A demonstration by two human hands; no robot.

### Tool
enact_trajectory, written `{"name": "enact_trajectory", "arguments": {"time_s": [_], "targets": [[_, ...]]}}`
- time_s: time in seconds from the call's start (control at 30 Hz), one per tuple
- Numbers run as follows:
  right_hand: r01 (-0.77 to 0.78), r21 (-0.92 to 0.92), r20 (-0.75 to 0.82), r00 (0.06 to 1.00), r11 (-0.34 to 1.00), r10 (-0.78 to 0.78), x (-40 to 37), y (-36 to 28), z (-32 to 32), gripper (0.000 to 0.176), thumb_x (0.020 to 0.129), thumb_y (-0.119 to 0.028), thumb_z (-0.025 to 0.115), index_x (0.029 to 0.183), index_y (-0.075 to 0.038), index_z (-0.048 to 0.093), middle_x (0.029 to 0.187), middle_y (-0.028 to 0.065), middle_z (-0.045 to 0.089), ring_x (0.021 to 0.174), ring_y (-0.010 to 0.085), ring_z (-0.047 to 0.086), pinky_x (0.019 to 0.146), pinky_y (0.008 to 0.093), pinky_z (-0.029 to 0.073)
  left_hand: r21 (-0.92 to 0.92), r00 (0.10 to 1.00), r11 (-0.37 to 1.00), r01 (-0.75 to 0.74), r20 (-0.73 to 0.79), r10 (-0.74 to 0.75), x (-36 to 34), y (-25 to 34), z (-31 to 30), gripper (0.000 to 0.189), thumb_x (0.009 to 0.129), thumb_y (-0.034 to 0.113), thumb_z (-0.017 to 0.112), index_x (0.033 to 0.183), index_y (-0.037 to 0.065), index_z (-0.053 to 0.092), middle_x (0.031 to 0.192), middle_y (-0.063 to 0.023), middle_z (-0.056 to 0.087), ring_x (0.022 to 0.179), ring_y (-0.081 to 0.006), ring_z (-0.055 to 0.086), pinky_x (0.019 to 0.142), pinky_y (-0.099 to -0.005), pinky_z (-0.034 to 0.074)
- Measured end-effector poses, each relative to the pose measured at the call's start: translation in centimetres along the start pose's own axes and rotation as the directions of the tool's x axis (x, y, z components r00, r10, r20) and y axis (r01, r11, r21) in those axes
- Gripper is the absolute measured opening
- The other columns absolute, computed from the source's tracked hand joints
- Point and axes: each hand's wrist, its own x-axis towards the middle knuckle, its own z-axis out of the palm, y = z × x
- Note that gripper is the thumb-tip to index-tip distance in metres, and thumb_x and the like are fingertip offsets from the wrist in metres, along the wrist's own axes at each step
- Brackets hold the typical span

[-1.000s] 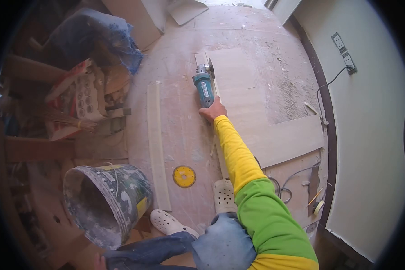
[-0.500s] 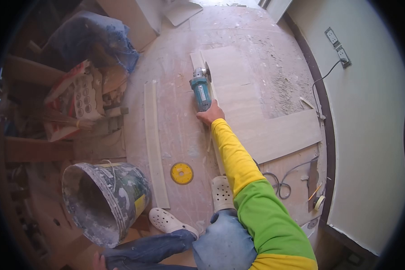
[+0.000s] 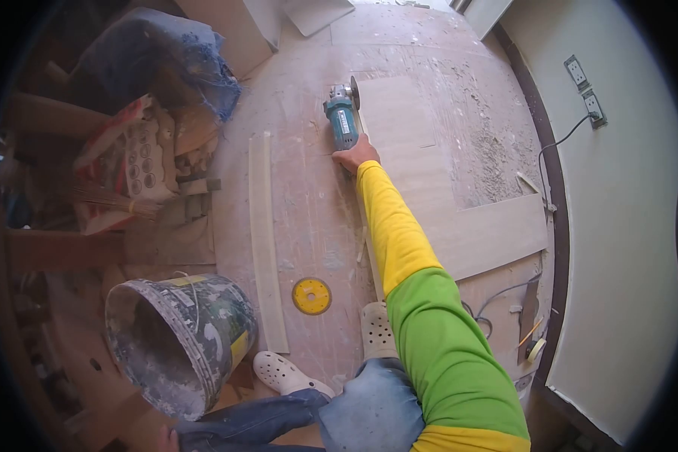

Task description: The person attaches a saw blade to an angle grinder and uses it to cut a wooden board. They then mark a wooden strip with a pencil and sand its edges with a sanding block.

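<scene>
My right hand point(image 3: 358, 155) is closed round the rear body of a teal angle grinder point(image 3: 343, 124). Its dark disc point(image 3: 355, 91) stands upright at the far left edge of a large pale tile point(image 3: 407, 158), which has an L-shaped outline. My left hand point(image 3: 169, 438) shows only partly at the bottom, beside my knee; its fingers are too hidden to read. A yellow cutting disc point(image 3: 311, 296) lies flat on the floor, left of my right shoe point(image 3: 378, 331). Farther left lies a long narrow tile strip point(image 3: 264, 241).
A paint-smeared bucket point(image 3: 233, 313) lies tilted at the left, near a torn red-and-white box point(image 3: 120, 162) and a blue cloth point(image 3: 158, 56). A cord runs from the wall outlet point(image 3: 594, 109) down the right side. A tape roll point(image 3: 535, 350) sits near the wall.
My right hand and the grinder have moved forward along the tile's left edge, toward its far end. The camera view has shifted slightly. My left hand stays by my knee.
</scene>
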Motion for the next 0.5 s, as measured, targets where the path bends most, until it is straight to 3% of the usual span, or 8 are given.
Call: {"name": "enact_trajectory", "arguments": {"time_s": [0.2,0.5], "targets": [[0.026,-0.016,-0.027,0.999,1.000,-0.026,-2.2,1.4,0.5,0.084,0.061,-0.037,0.075,0.130,-0.001,0.041,0.119,0.0245,0.061,0.110,0.0379,0.061,0.096,0.0397,0.048,-0.010,1.000,1.000,0.013,-0.006,-0.013,-0.3,-0.2,0.0,0.056,0.096,0.042,0.050,0.121,-0.007,0.059,0.126,-0.0262,0.057,0.113,-0.0429,0.055,0.099,-0.0490,0.041],[-0.008,0.006,-0.007,1.000,1.000,0.008,-8.0,4.6,0.8,0.092,0.062,-0.033,0.076,0.138,-0.004,0.033,0.119,0.0241,0.061,0.110,0.0381,0.060,0.096,0.0410,0.048,-0.033,0.998,0.998,-0.059,-0.032,0.058,-1.4,-1.2,0.2,0.051,0.096,0.037,0.052,0.122,-0.007,0.059,0.125,-0.0255,0.058,0.112,-0.0423,0.056,0.099,-0.0484,0.042]]}}
